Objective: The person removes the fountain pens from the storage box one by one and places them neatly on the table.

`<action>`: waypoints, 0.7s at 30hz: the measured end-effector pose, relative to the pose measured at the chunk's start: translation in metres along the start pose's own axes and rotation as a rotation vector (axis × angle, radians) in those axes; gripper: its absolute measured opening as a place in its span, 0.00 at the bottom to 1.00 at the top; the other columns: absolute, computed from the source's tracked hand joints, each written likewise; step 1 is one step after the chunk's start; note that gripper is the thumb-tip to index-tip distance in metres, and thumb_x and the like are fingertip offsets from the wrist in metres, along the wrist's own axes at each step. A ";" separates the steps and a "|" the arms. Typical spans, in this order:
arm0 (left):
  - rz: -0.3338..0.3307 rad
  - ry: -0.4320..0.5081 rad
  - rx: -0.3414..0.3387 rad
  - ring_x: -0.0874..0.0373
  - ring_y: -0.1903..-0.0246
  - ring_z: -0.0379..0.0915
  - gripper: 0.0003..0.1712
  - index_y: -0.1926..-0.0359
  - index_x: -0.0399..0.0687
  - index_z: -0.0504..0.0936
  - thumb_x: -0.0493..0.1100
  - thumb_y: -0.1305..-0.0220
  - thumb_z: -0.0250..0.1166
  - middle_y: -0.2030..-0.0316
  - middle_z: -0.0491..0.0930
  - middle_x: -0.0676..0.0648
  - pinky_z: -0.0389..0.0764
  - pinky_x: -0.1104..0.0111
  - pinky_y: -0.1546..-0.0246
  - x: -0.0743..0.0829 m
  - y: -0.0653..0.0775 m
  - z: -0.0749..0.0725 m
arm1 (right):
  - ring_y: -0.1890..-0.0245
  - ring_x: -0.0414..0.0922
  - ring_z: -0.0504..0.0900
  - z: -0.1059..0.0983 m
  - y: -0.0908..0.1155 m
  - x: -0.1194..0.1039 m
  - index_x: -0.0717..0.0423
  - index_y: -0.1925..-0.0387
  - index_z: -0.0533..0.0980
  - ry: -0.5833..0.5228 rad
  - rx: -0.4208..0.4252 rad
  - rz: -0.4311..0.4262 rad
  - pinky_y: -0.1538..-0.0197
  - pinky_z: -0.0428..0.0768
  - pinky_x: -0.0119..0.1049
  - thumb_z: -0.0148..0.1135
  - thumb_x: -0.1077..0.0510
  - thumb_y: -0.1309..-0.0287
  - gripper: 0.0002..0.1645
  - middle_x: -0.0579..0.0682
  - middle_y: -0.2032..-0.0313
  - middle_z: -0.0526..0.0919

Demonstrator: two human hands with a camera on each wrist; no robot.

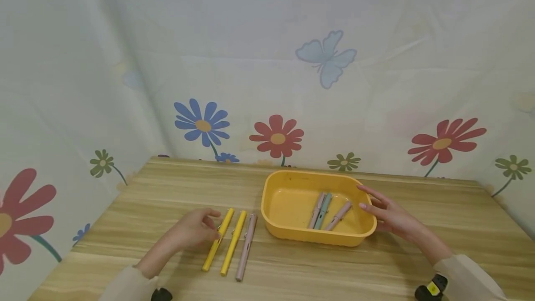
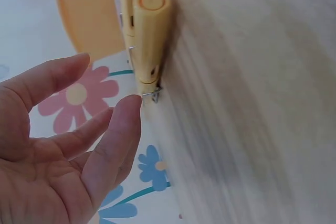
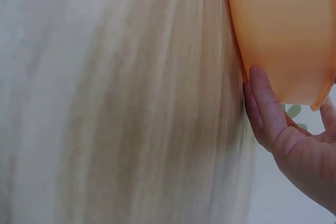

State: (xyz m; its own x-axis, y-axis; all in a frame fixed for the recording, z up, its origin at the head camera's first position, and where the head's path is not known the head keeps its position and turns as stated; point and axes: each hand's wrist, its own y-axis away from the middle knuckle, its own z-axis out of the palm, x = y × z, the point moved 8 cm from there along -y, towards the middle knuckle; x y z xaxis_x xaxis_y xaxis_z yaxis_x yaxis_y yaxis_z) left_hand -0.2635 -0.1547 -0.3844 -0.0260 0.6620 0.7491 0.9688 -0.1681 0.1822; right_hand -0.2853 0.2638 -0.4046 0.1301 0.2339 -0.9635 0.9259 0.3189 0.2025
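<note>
Two yellow pens, the nearer-left one [image 1: 211, 257] and the other [image 1: 233, 244], lie side by side on the wooden table with a pale pink pen [image 1: 245, 250] to their right. My left hand [image 1: 196, 230] hovers over the leftmost yellow pen, fingers spread and loosely bent. In the left wrist view a fingertip is right at the metal clip [image 2: 152, 94] of that pen. My right hand [image 1: 394, 217] grips the right end of a yellow plastic basin [image 1: 313, 235], its digits over the rim and against the outer wall [image 3: 283, 35].
Inside the basin lie two pinkish pens, one on the left [image 1: 316, 210] and one on the right [image 1: 339, 216], with a green pen [image 1: 323, 211] between them. A flower-printed cloth [image 1: 234, 82] hangs behind the table [image 1: 188, 180].
</note>
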 end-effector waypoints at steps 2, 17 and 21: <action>0.009 0.020 0.008 0.56 0.71 0.74 0.29 0.46 0.35 0.72 0.34 0.52 0.68 0.64 0.75 0.44 0.79 0.65 0.74 0.003 0.000 -0.002 | 0.45 0.57 0.70 0.000 0.000 0.000 0.50 0.30 0.43 0.000 -0.002 -0.001 0.53 0.77 0.50 0.52 0.51 0.38 0.41 0.70 0.33 0.36; 0.190 0.041 0.035 0.54 0.61 0.76 0.26 0.47 0.38 0.75 0.38 0.49 0.67 0.60 0.78 0.43 0.79 0.65 0.64 0.050 0.001 -0.002 | 0.45 0.57 0.69 0.001 0.001 -0.001 0.50 0.30 0.43 -0.005 -0.009 -0.006 0.52 0.76 0.49 0.52 0.52 0.37 0.41 0.70 0.33 0.36; 0.226 0.063 0.035 0.54 0.59 0.75 0.25 0.48 0.39 0.75 0.38 0.48 0.67 0.59 0.78 0.43 0.79 0.64 0.61 0.061 -0.002 0.002 | 0.44 0.57 0.68 0.001 0.001 -0.001 0.50 0.30 0.43 -0.001 -0.007 -0.009 0.52 0.76 0.49 0.52 0.52 0.37 0.41 0.70 0.33 0.36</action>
State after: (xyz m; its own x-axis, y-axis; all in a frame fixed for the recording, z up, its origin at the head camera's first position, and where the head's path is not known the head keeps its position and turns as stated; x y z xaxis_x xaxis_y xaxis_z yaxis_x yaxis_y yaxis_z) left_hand -0.2666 -0.1122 -0.3407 0.1785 0.5629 0.8070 0.9596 -0.2810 -0.0162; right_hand -0.2839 0.2631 -0.4036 0.1225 0.2302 -0.9654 0.9244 0.3275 0.1954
